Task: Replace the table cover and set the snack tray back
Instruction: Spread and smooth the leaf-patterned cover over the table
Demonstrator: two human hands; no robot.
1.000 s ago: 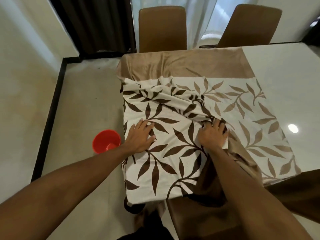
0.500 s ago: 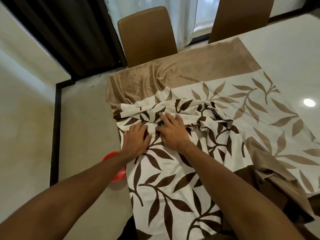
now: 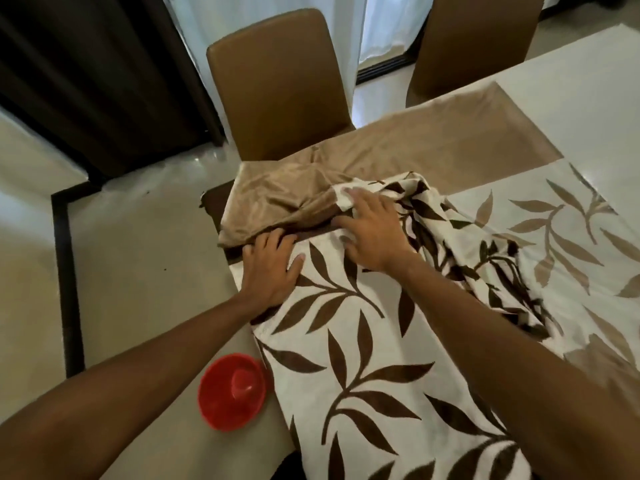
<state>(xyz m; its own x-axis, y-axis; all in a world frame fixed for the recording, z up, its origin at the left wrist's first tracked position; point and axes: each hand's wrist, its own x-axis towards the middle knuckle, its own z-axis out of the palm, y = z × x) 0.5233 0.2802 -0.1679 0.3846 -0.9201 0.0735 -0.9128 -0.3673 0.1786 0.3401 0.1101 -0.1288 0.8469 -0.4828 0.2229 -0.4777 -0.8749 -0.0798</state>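
**Table cover [image 3: 363,368] part-laid, far-left corner unfinished**

The leaf-printed cover is laid flat along the near-left part of the table [image 3: 588,81], but is bunched in folds toward the far-left corner. A tan under-cloth [image 3: 277,199] is also rumpled there. The left hand [image 3: 270,268] is rested flat with straight fingers at the left edge. The right hand [image 3: 374,233] is pressed, fingers spread, on the folds. Nothing is gripped by either. Smoothing is judged incomplete, and no snack tray can be made out. A red bowl [image 3: 232,391] is seen on the floor just beside the left edge. The far edge is crowded by two chairs [image 3: 277,88]. White tabletop is exposed toward the right.
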